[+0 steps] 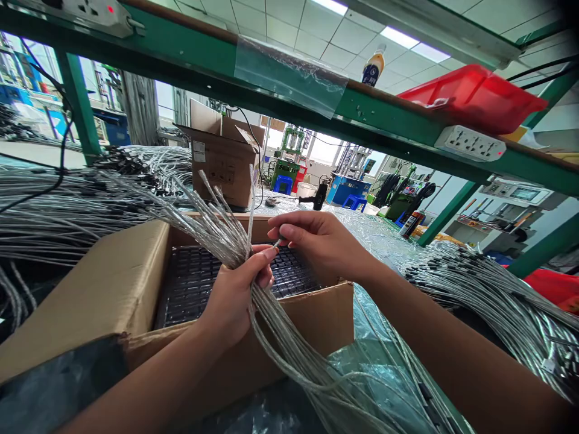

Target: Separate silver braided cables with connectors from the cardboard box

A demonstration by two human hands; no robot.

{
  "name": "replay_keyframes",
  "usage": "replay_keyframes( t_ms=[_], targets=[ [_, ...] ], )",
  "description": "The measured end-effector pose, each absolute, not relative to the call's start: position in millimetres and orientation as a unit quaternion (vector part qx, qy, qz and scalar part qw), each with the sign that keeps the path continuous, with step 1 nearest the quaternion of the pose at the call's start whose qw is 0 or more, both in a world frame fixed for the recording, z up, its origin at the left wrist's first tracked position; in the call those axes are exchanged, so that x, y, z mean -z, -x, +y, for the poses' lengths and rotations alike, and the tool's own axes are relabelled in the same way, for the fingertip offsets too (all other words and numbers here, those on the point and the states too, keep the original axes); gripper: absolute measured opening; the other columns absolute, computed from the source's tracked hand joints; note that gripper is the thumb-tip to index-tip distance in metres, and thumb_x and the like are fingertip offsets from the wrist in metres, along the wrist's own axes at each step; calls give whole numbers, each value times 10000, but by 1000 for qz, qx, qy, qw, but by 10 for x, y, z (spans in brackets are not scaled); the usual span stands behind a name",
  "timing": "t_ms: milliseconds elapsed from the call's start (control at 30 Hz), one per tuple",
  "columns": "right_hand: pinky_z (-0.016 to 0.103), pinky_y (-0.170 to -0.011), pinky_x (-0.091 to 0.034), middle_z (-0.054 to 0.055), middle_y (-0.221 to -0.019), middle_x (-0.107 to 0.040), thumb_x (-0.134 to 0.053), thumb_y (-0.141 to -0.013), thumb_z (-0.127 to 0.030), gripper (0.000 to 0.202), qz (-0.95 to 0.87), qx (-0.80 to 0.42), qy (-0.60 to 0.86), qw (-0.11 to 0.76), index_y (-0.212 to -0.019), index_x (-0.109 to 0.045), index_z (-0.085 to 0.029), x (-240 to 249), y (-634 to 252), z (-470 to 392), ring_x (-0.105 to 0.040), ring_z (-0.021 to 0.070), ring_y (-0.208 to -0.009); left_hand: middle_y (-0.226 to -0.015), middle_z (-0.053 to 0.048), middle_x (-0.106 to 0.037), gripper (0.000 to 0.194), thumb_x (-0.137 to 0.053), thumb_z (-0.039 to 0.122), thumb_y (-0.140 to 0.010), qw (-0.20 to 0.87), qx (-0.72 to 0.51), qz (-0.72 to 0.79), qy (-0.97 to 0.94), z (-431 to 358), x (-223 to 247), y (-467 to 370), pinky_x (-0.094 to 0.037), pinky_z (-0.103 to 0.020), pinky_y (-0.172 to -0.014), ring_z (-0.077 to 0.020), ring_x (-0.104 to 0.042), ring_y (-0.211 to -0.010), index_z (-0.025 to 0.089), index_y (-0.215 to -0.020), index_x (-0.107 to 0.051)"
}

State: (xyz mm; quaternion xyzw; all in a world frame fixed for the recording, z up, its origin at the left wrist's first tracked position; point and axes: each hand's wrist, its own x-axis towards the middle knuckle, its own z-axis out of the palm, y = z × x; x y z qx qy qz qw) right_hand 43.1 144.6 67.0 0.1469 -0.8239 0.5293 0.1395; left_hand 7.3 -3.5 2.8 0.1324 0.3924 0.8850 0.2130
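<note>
The two bare forearms come in from the bottom edge, over crinkled clear plastic on the desk (pixel 384 241). The left hand (pixel 235 295) has its fingers wrapped tight around a bundle of clear cables (pixel 217 232), which fans up and left above the fist and trails down toward the right below it. The right hand (pixel 316 241) has thumb and forefinger pinched together on one cable tip (pixel 277 243) just beside the bundle. Both hands hover over an open cardboard box (pixel 113 283) with a dark tray (pixel 194 283) inside. Heaps of the same cable lie left and right.
</note>
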Motion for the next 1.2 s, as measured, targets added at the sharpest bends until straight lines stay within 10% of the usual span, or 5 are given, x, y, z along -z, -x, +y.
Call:
replay_keyframes(
  t_ms=[600, 800, 1200],
  targets=[
    [239, -715, -503, 18, -969, -714, -672, -866, -336, 184, -776, -609, -97, 134, -1016, -708, -234, -575, -474, 1455, -656, 105, -797, -509, 49, -506, 157, -792, 267, -691, 209, -885, 389, -149, -26, 20, -47, -375, -179, -472, -70, -414, -487, 156, -738, -690],
    [233, -602, -480, -31, -699, -534, -509, -881, -203, 190, -759, -622, -55, 184, -872, -699, -207, -568, -483, 1477, -510, 83, -610, -508, 45, -515, 171, -808, 263, -662, 206, -886, 394, -134, -27, 4, -62, -376, -179, -474, -72, -428, -491, 155, -743, -702],
    [214, -531, -392, -53, -637, -551, -737, -786, -416, 250, -744, -638, -58, 190, -792, -649, -182, -350, -480, 1199, -441, 65, -534, -513, 50, -490, 168, -810, 271, -668, 229, -882, 385, -145, -35, -5, -60, -406, -156, -460, -64, -412, -487, 153, -723, -704]
  ],
)
